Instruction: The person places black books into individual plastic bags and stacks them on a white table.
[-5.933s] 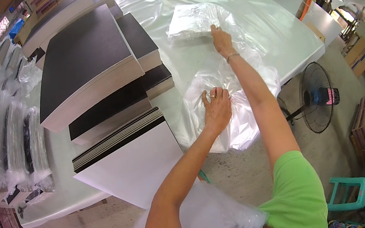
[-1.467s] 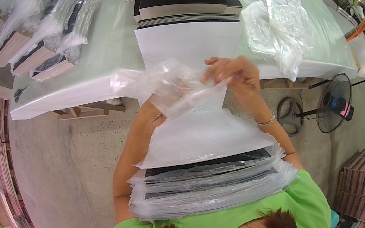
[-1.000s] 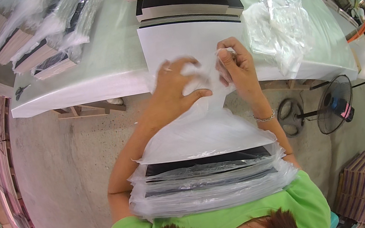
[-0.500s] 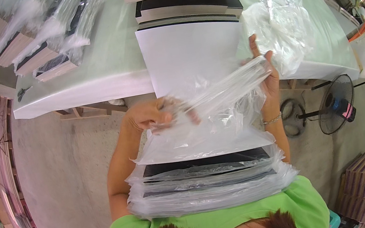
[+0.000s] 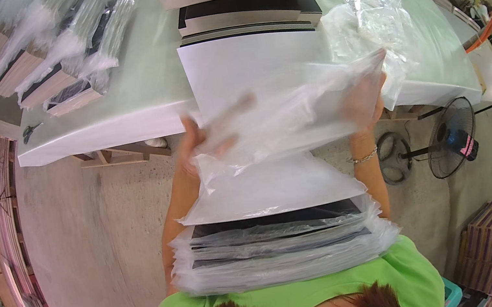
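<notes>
Clear plastic film (image 5: 294,109) overlaps the splayed left hand (image 5: 194,139) and blurred right hand (image 5: 365,98), whose closure is unclear; neither grip shows. At the film's ends, they presumably stretch it.

Clear plastic film (image 5: 298,111) held between my hands: half a second earlier a narrow, bunched band, it is now spread into a broad sheet. My left hand (image 5: 199,142) and right hand (image 5: 365,99), close together one second before, now stand well apart. In the earliest view, both lay on the plastic heap (image 5: 377,18); now they are raised nearer my body.
</notes>
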`<state>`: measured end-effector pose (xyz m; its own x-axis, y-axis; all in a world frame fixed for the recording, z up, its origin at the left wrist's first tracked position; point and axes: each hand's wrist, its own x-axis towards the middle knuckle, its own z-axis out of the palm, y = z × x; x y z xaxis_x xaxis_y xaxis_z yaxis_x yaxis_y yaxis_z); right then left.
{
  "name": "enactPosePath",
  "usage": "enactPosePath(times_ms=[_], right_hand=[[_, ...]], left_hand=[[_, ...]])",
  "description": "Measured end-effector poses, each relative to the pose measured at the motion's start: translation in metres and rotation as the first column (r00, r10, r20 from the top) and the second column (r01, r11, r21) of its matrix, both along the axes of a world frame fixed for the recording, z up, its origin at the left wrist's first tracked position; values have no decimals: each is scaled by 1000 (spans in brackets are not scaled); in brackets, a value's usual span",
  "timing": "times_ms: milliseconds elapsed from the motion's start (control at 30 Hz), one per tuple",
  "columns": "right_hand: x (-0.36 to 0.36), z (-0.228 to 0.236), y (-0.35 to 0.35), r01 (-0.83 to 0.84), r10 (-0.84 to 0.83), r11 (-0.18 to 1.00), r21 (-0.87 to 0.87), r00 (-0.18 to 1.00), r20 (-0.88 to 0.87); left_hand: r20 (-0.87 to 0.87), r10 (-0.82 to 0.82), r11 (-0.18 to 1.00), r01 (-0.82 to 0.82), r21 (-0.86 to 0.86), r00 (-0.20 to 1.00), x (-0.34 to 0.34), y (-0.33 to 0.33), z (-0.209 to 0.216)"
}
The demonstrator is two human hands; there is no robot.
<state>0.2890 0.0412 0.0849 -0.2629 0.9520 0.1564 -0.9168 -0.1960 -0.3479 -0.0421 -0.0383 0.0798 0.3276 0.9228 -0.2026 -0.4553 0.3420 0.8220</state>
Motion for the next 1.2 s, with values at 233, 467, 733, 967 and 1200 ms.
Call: enactPosePath(times_ms=[233,467,733,967,1200], right_hand=[[-31,30,7,-372,432,893,253,866,-253],[-1,28,-2,-280,218,953,116,899,380],[-19,60,23,317,-477,871,375,365,799],[-32,57,60,309,-802,508,804,-171,573],[-9,55,66,213,-693,702,679,-15,721]], left_hand=[[680,-319,944,156,291,661,-7,35,-44],[705,-60,980,-93,176,706,-37,54,17],[-372,629,749,-406,524,683,-10,97,45],[-461,865,474,-19,880,198,2,112,68],[-383,832,455,-97,885,401,12,99,76]])
